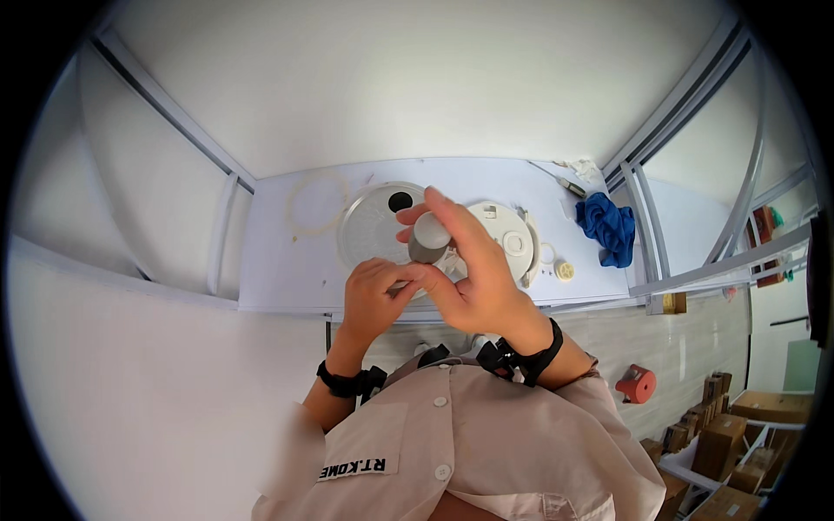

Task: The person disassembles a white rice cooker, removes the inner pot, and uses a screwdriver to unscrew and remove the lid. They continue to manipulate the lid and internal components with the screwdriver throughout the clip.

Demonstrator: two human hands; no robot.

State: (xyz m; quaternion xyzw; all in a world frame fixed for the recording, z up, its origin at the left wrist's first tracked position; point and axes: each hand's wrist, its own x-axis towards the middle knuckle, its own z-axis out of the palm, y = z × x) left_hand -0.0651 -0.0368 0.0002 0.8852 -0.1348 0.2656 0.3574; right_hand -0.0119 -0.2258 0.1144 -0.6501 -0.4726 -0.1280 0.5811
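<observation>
My right hand [479, 271] is wrapped around a short grey cylindrical part with a lighter rounded top [431, 231], held above the table's front half. My left hand [372, 297] is closed in a pinch just below it, fingertips meeting the right thumb. Whatever lies between the left fingers is hidden. Behind the hands lies a large round silvery tray-like disc [360, 227] with a black round spot [400, 202]. Partly covered by my right hand, a white round housing [512, 236] rests to the right.
On the white table [276, 260] lie a thin cream ring [295, 201], a small yellowish wheel [565, 271], a screwdriver [571, 186] and a crumpled blue cloth [605, 229]. Metal frame posts [643, 226] flank the table. A red stool [637, 384] and cardboard boxes [719, 445] stand at right.
</observation>
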